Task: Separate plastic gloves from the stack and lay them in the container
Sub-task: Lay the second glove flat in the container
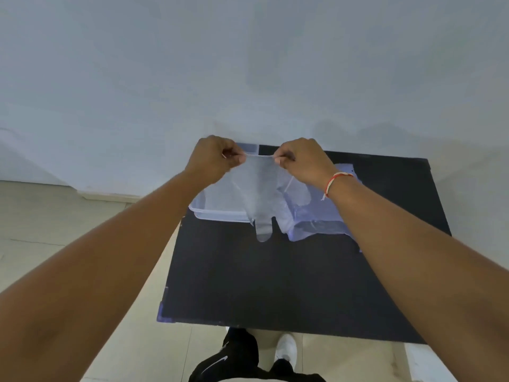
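Both forearms are extended forward from the lower corners of the frame and converge toward the centre. The left hand [213,158] and the right hand [301,159] are raised above the far part of the black bench [275,285], knuckles up, wrists slightly bent.

Each grip is closed in a pinch: thumb and forefinger of each hand are pressed together on the cuff edge of a single plastic glove [259,194]. The cuff is stretched taut between the two pinches, and the remaining fingers of each hand are curled inward. A red-and-white thread band [334,180] is worn on the right wrist.

The glove hangs downward from the cuff, translucent, with its finger ends seen toward the centre of the frame over the bench surface. Behind it, left of centre, a clear plastic container [220,213] rests on the bench. Right of centre, partly hidden by the right forearm, the stack of gloves [316,216] lies flat on the bench, just beside the container.

In the lower centre of the frame, dark trousers and a white shoe [286,351] are seen on the tiled floor [41,216].
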